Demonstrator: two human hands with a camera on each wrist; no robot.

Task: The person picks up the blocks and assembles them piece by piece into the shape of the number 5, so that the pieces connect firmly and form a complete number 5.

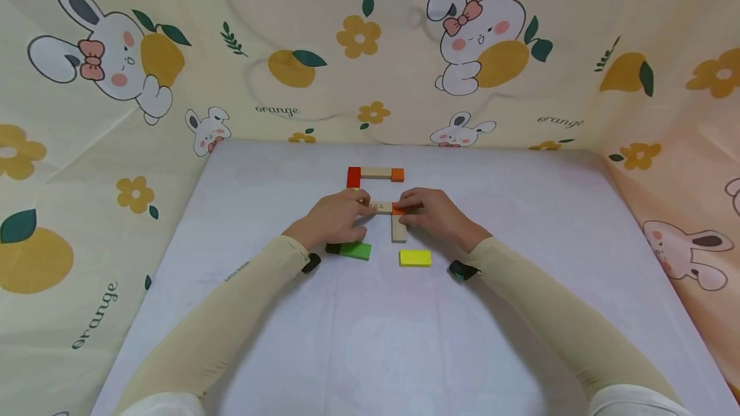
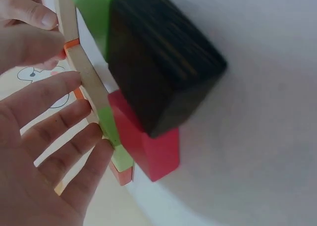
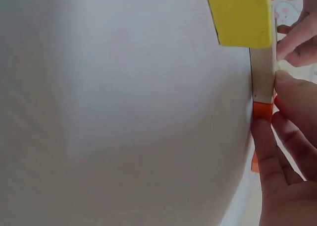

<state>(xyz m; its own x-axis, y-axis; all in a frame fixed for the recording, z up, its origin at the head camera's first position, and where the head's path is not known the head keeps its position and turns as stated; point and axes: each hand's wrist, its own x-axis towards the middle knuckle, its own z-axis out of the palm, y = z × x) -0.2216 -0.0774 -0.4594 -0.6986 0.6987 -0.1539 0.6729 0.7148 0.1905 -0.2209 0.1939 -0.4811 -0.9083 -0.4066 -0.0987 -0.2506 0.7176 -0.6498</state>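
Now, right hand (image 1: 435, 212), grip around nearer orange block (image 3: 262, 110); left hand (image 1: 335, 216), grip released, against wooden block (image 1: 382, 207).

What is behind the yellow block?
Behind the yellow block, slightly left: a wooden block, then an orange block partly covered by the right hand. The covered part is hidden.

Soft, diffuse light; faint shadows beside the sleeves (image 1: 225, 307), lower left and right; wrist views dimmer, hazier.

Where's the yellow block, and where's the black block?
Yellow block (image 1: 415, 257): head view, middle of its top.
Black block (image 2: 164, 62): left wrist view, middle of the part you see.
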